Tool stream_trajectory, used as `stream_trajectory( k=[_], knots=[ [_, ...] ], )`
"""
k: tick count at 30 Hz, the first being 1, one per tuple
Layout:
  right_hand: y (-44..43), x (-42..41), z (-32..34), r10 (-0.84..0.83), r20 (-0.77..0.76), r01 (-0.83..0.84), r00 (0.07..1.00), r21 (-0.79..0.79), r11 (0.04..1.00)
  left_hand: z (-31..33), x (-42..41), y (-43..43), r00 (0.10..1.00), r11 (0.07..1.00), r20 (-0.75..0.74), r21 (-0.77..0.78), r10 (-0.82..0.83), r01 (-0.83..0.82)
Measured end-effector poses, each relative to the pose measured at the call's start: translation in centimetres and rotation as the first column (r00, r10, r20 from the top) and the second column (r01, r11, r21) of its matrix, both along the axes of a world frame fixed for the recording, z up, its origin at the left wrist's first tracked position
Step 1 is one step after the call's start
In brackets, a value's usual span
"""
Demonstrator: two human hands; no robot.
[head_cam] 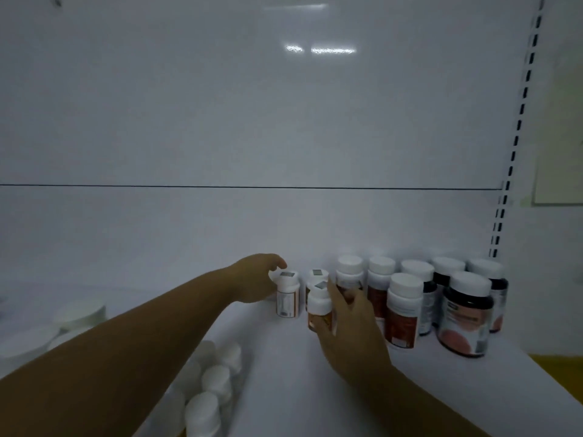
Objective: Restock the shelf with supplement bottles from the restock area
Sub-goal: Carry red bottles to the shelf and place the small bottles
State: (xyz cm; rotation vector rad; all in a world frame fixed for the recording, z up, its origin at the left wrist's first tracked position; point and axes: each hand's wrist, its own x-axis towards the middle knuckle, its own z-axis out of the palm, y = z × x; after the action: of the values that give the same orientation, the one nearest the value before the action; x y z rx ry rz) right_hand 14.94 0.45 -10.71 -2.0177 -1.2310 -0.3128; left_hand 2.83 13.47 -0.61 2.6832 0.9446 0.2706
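A white shelf (284, 389) with a white back panel (252, 121) fills the view, and a slotted upright (517, 127) runs up its right end. Along the back of the shelf toward the right end stands a group of larger white-capped bottles (405, 310), upright in two rows, some with rust-red labels and some dark; the biggest, a dark jar (466, 316) with a pale red picture on its label, stands nearest the front edge of that group. Left of the group stand three small supplement bottles, all upright with their long axes vertical and white caps on top, each cap bearing a small grey square sticker. The right hand (350, 329) reaches in from the front edge and its fingers (334, 298) wrap the front small bottle (319, 307), which has an orange label and stands just beside the larger bottles. Behind it a second small bottle (318, 275) is mostly hidden. The left hand (255, 279) stretches across to the leftmost small bottle (286, 294); its fingers (277, 263) curl over the cap, in touch with it, though whether they grip it I cannot tell. The printing on every label is too blurred to read. Below the shelf's front edge at the lower left, more white-capped bottles (211, 383) stand close together, with wide white lids (79, 313) further left.
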Motion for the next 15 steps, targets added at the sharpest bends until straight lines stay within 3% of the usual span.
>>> stream_trajectory(
  k=[3, 8, 12, 15],
  knots=[
    [0.2, 0.7, -0.4, 0.05, -0.058, -0.047, 0.997, 0.06, 0.997, 0.0, 2.1, 1.0, 0.996, 0.999, -0.075, -0.015, -0.044, 0.043],
    [0.1, 1.4, 0.1, 0.198, -0.3, -0.148, 0.933, 0.183, 0.972, 0.5, 4.1, 1.9, 0.96, 0.99, -0.242, -0.017, -0.138, 0.138],
    [0.0, 1.7, 0.6, 0.219, -0.364, -0.152, 0.905, 0.205, 0.967, 0.6, 4.2, 2.3, 0.967, 0.98, -0.206, -0.163, -0.149, 0.116],
    [-0.2, 1.1, 0.9, 0.211, -0.32, -0.182, 0.924, 0.119, 0.976, 0.4, 3.4, 1.8, 0.987, 0.977, -0.137, -0.207, -0.084, 0.054]
  ],
)
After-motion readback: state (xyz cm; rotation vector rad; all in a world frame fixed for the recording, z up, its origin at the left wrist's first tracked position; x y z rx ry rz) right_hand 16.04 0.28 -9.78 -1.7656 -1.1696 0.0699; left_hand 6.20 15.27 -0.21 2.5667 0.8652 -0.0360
